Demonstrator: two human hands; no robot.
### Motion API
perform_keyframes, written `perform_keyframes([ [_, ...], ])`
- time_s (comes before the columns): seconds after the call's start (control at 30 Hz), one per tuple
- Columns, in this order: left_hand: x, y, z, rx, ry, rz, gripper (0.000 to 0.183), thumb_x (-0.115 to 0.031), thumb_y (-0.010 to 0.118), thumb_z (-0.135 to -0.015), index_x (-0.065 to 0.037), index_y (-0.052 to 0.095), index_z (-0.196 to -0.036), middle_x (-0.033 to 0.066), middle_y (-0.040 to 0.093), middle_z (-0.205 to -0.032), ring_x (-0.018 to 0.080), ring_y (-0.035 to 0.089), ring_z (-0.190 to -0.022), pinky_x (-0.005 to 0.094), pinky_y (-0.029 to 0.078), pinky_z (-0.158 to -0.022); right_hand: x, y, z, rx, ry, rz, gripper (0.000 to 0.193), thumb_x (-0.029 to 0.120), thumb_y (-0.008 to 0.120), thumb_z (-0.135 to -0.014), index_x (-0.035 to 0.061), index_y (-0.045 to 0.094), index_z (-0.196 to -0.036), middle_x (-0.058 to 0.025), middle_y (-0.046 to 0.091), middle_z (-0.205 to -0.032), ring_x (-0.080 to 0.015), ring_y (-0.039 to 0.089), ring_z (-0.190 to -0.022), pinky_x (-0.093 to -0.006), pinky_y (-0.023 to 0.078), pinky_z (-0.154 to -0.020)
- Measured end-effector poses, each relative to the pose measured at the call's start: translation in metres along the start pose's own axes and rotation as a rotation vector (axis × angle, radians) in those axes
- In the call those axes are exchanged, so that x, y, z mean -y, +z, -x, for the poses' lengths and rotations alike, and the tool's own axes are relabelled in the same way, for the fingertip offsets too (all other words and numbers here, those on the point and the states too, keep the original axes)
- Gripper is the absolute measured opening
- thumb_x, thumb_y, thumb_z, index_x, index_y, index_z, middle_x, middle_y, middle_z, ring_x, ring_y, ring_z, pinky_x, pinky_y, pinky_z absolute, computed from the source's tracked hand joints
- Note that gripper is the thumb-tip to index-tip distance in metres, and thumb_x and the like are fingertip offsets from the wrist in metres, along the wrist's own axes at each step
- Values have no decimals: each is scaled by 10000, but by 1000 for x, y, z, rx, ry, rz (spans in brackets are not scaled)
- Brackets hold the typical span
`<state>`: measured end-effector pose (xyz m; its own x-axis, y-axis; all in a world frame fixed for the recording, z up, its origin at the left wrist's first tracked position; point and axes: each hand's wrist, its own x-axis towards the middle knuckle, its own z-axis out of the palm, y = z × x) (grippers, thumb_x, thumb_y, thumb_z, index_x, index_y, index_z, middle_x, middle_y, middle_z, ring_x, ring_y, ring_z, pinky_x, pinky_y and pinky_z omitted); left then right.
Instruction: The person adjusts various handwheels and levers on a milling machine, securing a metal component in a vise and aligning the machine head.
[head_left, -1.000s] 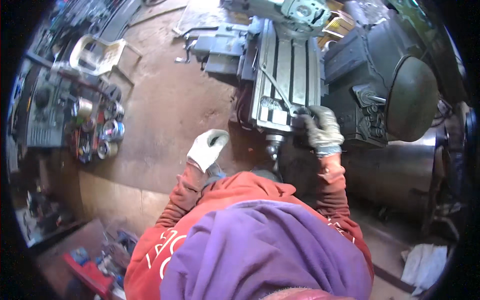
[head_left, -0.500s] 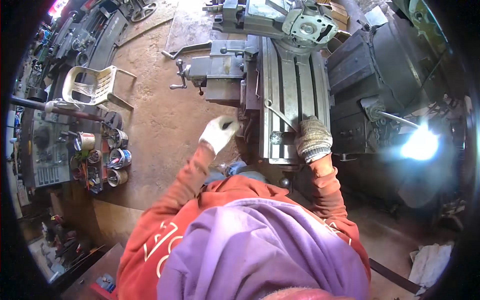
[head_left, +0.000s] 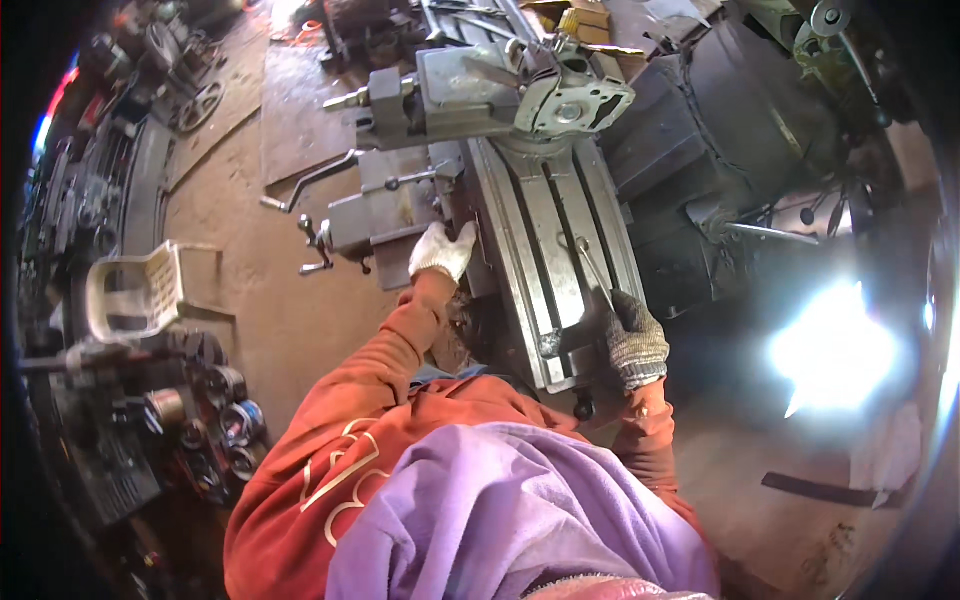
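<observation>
My right hand [head_left: 637,342], in a soiled knit glove, is closed around the lower end of a ring-ended wrench [head_left: 595,268]. The wrench slants over the slotted metal machine table [head_left: 535,205], its ring end resting over the slots or just above them. My left hand [head_left: 442,253], in a white glove, is at the left side of that table, close to the machine's saddle [head_left: 385,215]. Its thumb and fingers look apart, with nothing seen between them. A metal part with a round hole [head_left: 575,105] is mounted at the table's far end.
Crank handles [head_left: 315,245] stick out to the left of the machine. A plastic chair [head_left: 140,290] stands on the floor at left, with several tins [head_left: 240,422] in front of it. Dark machinery [head_left: 670,190] lies to the right, near a glaring lamp [head_left: 835,350].
The whole view has turned and shifted. My left hand has moved forward along the machine's side and its fingers have spread. The right hand still holds the wrench, now nearer the table's right edge.
</observation>
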<state>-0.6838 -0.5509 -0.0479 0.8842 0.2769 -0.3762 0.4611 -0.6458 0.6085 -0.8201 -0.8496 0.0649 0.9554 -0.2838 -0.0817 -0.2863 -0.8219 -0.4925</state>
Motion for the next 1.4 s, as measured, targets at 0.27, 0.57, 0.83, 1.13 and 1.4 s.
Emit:
perform_keyframes([
  [0.27,-12,-25,-34,248,167,-113,637,-529,633,-828,16,716,-1147,274,707,-1135,415,674,-1115,451,532,-969,81,31,-27,-100,-163,-206,283,205,713,-950,93,716,-1210,-101,753,-1135,-216,700,-1064,-338,525,-940],
  [0.57,89,10,-114,341,212,53,432,-330,586,-881,26,725,-1082,282,726,-1014,400,708,-1034,432,538,-920,135,52,-24,-174,43,-158,274,215,687,-947,84,708,-1187,-131,738,-1143,-298,692,-1089,-395,530,-950],
  [0.83,99,-48,-160,180,-45,298,291,-212,645,-874,42,750,-968,173,727,-788,222,645,-703,431,497,-675,101,71,-25,-209,106,-89,282,203,696,-958,50,712,-1195,-125,754,-1130,-221,715,-1042,-336,529,-938],
  [1.13,101,-23,-191,206,115,270,244,-243,631,-899,-16,707,-943,63,664,-732,196,615,-597,411,494,-544,99,58,-17,-229,114,105,292,255,654,-919,127,691,-1180,-136,732,-1102,-391,693,-1023,-457,528,-922],
  [1.4,96,0,-172,-281,382,3,589,-549,647,-921,25,714,-1035,220,748,-985,348,696,-877,446,525,-800,84,23,-25,-57,31,301,606,434,744,-823,161,615,-1348,-142,576,-1367,-345,557,-1264,-640,420,-1006],
])
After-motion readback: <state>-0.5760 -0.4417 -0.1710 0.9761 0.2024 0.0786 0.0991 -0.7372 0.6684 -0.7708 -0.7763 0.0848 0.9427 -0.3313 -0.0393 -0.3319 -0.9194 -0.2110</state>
